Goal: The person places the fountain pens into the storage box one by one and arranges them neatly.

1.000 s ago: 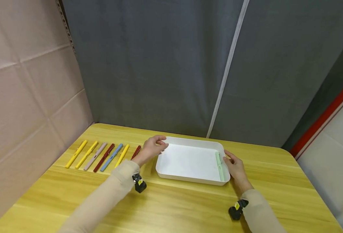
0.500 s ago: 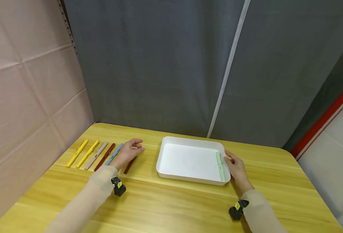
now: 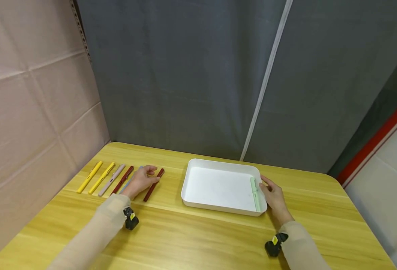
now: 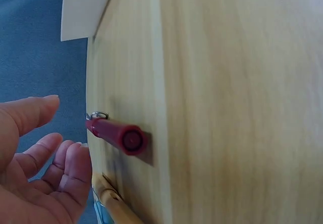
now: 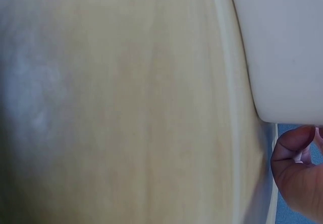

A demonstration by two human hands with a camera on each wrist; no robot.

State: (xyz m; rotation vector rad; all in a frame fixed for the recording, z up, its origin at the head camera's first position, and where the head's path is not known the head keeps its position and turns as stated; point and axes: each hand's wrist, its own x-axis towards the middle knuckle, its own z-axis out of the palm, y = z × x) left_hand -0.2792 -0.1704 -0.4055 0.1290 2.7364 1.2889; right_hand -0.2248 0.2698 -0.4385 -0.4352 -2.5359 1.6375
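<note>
In the head view my left hand (image 3: 140,183) hovers over the row of pens, between a blue pen (image 3: 126,185) and a dark red pen (image 3: 153,185). Its thumb and fingers are apart with nothing between them. The left wrist view has the dark red pen (image 4: 118,134) beside the fingertips and a yellow pen (image 4: 117,204) just below them; the hand hides this yellow pen from the head camera. My right hand (image 3: 275,198) pinches the right rim of a white tray (image 3: 218,207). Inside the tray, along that side, lies a light green pen (image 3: 255,194).
Further left in the row lie another dark red pen (image 3: 122,180), a mauve pen (image 3: 111,180) and two yellow pens, one nearer (image 3: 101,178) and one outermost (image 3: 89,177). A grey curtain (image 3: 185,82) hangs behind the wooden table (image 3: 198,240).
My left hand has moved left from the tray's left edge to above the pens, then lowered slightly. The right hand, the tray and the green pen stay where they were.
</note>
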